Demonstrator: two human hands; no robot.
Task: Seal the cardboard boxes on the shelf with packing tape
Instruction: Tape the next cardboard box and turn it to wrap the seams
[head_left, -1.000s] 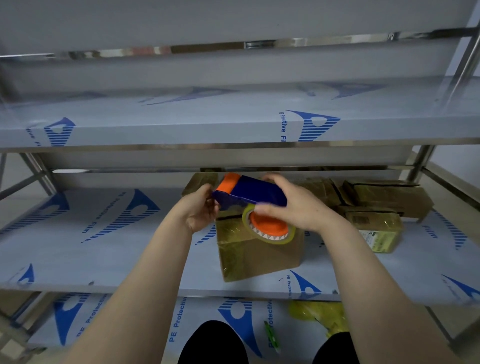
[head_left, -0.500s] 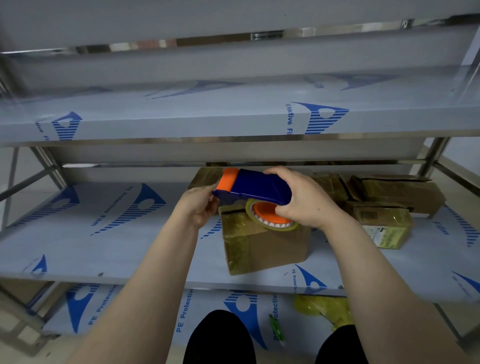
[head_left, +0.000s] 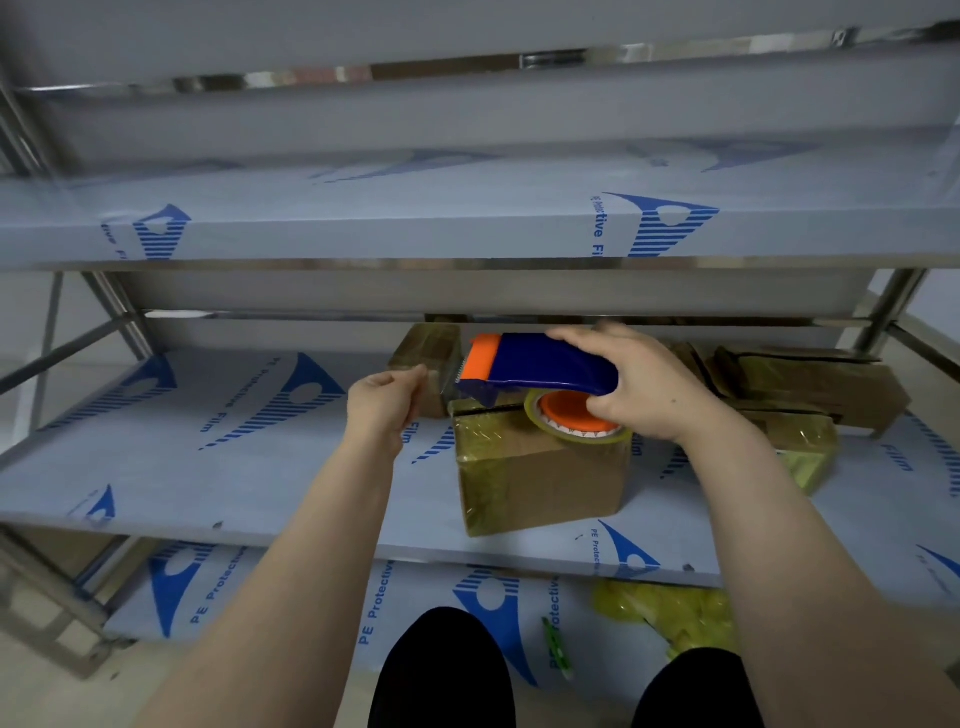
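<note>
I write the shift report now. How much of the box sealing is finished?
Done: the front box has tape on its left side. In hand: right hand holds the tape dispenser above it; left hand pinches the tape end. Left: its top seam is open.

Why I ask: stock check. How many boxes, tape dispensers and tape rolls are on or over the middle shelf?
Cardboard boxes: 4 clearly seen, at the front, back left, small right and large right; the blurred right pile may hide more
Tape dispenser: 1
Tape roll: 1
Total: 6, at least
</note>
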